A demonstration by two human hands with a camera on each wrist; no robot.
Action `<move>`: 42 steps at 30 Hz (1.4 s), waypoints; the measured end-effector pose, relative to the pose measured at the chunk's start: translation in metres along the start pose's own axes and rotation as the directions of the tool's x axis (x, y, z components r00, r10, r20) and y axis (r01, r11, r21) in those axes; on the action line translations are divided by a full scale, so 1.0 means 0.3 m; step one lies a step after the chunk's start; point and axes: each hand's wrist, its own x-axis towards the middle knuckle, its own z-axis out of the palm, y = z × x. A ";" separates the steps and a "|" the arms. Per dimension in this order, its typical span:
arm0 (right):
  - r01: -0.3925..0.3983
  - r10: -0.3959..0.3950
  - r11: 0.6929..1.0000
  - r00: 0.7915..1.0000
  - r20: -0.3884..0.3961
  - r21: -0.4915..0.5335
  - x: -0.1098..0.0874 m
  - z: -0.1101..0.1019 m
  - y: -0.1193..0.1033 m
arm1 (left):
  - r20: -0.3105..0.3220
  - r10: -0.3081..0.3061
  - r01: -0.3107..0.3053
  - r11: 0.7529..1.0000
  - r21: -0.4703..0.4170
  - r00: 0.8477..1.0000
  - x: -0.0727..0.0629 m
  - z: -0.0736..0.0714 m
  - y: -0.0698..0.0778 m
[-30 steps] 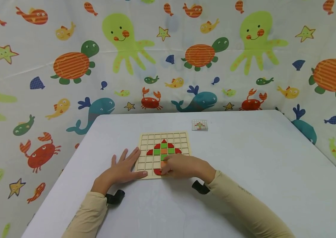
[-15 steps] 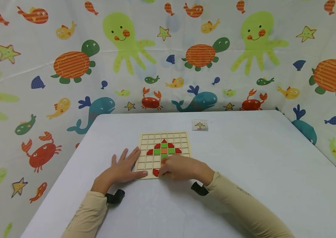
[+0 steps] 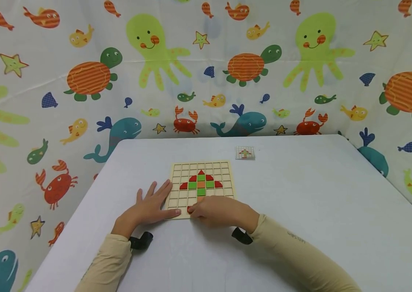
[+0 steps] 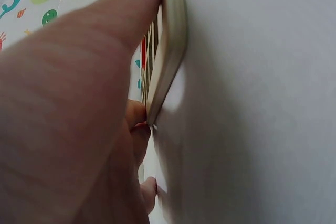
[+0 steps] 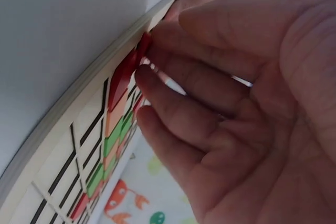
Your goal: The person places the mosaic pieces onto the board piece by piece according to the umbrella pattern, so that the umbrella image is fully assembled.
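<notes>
A wooden grid board (image 3: 182,194) lies on the white table, with red, green and orange tiles forming a plane-like figure. My left hand (image 3: 150,207) rests with spread, straight fingers on the board's left side, its thumb along the near edge. Over the near part of the board, my right hand (image 3: 222,211) has bent fingers and pinches a small red tile (image 5: 144,44) at the bottom row. That tile looks tilted in the right wrist view, beside another red tile (image 5: 121,81) lying in the grid. In the head view the right hand hides much of the lower rows.
A small pattern card (image 3: 244,153) showing a similar figure lies beyond the board, to the right. Behind the white table (image 3: 319,194) hangs a cloth (image 3: 191,40) printed with sea animals. A dark wrist camera (image 3: 242,235) sits below the right wrist.
My right hand has slid a little left and nearer along the board's bottom row, uncovering the green tile above and covering more of the red tile. My left hand has stayed put.
</notes>
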 end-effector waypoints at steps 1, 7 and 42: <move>-0.013 0.013 0.999 1.000 -0.001 -0.036 0.000 0.002 -0.012 | -0.001 0.000 0.000 1.000 0.001 1.000 0.000 -0.001 0.000; -0.072 0.066 0.946 0.997 -0.029 -0.315 -0.007 0.017 -0.093 | -0.004 -0.005 0.005 1.000 0.002 1.000 -0.001 0.001 -0.001; -0.380 0.388 0.913 0.921 -0.026 0.146 -0.135 -0.191 0.103 | 0.010 0.037 -0.037 0.999 -0.035 0.999 0.061 -0.120 -0.003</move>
